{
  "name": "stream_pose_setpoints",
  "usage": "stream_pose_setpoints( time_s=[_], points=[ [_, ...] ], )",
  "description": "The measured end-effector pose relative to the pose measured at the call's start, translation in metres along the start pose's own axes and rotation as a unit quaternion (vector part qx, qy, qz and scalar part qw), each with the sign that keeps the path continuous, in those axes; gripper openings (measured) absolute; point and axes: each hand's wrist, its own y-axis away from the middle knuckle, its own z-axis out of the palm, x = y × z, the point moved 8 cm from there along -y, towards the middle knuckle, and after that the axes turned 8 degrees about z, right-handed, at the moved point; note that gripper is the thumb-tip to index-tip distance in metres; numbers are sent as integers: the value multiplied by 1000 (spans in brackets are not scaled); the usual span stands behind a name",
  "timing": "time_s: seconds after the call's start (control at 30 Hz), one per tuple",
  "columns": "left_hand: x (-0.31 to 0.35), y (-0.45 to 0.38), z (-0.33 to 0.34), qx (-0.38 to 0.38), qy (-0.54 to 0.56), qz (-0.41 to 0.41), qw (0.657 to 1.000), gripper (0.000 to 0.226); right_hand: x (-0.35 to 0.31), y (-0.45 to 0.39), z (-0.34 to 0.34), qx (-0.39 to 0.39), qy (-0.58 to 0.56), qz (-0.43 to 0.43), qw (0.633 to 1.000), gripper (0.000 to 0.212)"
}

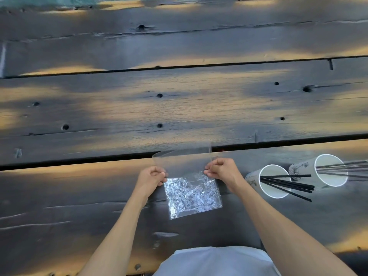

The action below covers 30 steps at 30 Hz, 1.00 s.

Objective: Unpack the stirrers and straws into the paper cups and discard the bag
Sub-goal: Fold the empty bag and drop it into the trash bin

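Observation:
A clear, crinkled plastic bag (192, 193) lies on the dark wooden table in front of me, its upper part lifted off the surface. My left hand (151, 176) pinches its left edge and my right hand (223, 169) pinches its right edge. No stirrers or straws show inside it. To the right stand two white paper cups. The nearer cup (273, 181) holds several black stirrers (288, 184) that fan out to the right. The farther cup (329, 170) holds several thin grey straws (342, 166) reaching the frame's right edge.
The table (179, 108) is made of wide dark planks with gaps between them. Its near edge runs just below my forearms, by my white shirt (215, 261).

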Motion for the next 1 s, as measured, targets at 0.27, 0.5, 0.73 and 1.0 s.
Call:
stream_pose_setpoints(
  time_s=[0.27, 0.5, 0.73, 1.0],
  points=[
    [-6, 11, -8, 36, 50, 11, 998, 23, 6, 6, -6, 4, -31, 13, 999, 24],
    [-6, 27, -2, 18, -24, 56, 998, 16, 5, 5, -7, 20, 71, -18, 997, 20],
    [-11, 35, 11, -2, -111, 76, 991, 32, 0, 21, -9, 33, 149, -55, 987, 18],
    [-16, 59, 20, 82, -178, 97, 976, 28, -13, 46, -13, 97, 248, -130, 955, 22]
  ],
)
